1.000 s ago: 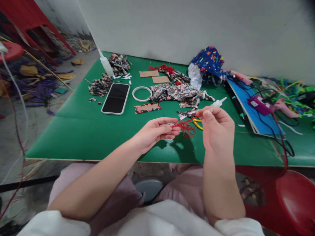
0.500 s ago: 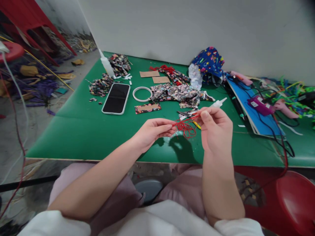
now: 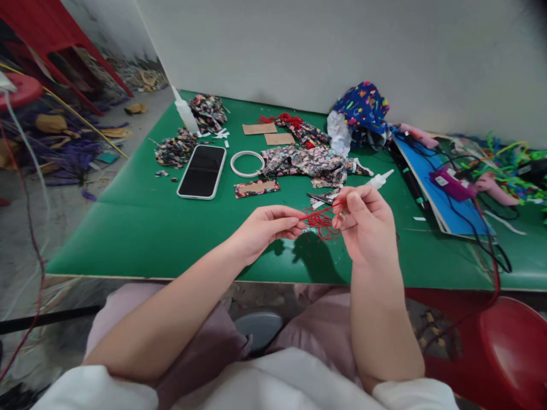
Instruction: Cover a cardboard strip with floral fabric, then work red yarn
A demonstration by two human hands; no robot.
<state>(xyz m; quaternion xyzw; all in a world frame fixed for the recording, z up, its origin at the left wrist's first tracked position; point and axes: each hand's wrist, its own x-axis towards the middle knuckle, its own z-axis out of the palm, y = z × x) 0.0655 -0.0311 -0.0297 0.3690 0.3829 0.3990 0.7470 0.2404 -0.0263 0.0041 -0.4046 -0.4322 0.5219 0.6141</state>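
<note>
Red cord (image 3: pixel 323 224): a loose tangle of thin loops in mid-air above the bench (image 3: pixel 141 239), between the two hands, with a taut length running from one to the other.
Left hand (image 3: pixel 271 230): thumb and fingers pinched on one end of the cord.
Right hand (image 3: pixel 370 225): thumb and fingertips closed on the other end, apart from the left.
Scissors (image 3: pixel 320 199): dark blades lie just beyond the right hand, which hides the rest.
Near nozzle bottle (image 3: pixel 379 180): white, lying behind the right hand; contents cannot be told.
Floral fabric (image 3: pixel 305 162): rumpled across the middle, with a floral strip (image 3: pixel 256 188) backed by brown card in front.
White ring (image 3: pixel 248 174): flat, beside the fabric, with bare green bench showing through its centre.
Smartphone (image 3: pixel 201 172): pale case, dark screen up.
Far nozzle bottle (image 3: pixel 185 115): translucent white, tilted, beside bunched floral scraps (image 3: pixel 208 111); its fill is too small to judge.
Blue printed cloth (image 3: pixel 362 114): bundled at the back, touching crumpled white plastic (image 3: pixel 339 131); whether either holds anything cannot be told.
Blue folder (image 3: pixel 444 193): at right, cables across it.
</note>
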